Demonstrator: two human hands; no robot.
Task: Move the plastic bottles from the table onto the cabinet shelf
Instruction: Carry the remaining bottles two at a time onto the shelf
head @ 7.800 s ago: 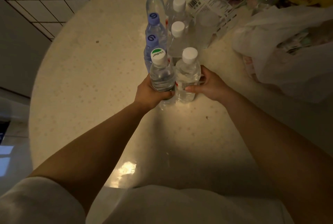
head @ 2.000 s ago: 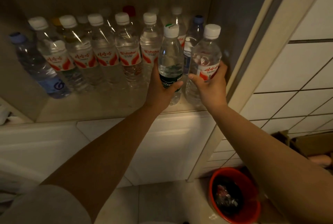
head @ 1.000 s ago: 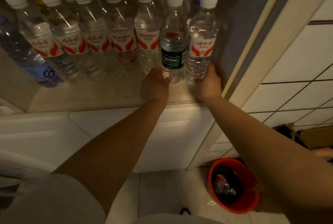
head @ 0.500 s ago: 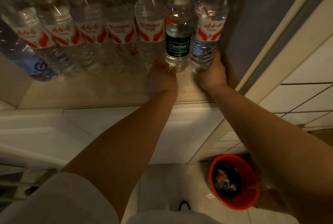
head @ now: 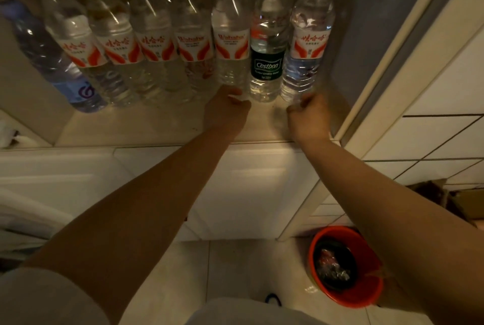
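The green-label bottle (head: 267,63) and a red-label bottle (head: 306,47) stand upright at the right end of a row of several clear bottles on the cabinet shelf (head: 157,128). My left hand (head: 226,112) lies on the shelf just in front of the green-label bottle and its left neighbour, fingertips close to their bases. My right hand (head: 310,118) sits below the red-label bottle with loosely curled fingers. Neither hand holds a bottle. The image is blurred at the fingertips.
A blue-label bottle (head: 52,63) stands at the row's left end. The cabinet's side wall (head: 366,23) is right beside the last bottle. White doors (head: 248,188) are below the shelf. A red bucket (head: 345,267) sits on the tiled floor at the right.
I carried both bottles from the table, set them at the right end of the shelf row and pushed them back. Both hands have now come off them and drawn slightly away.
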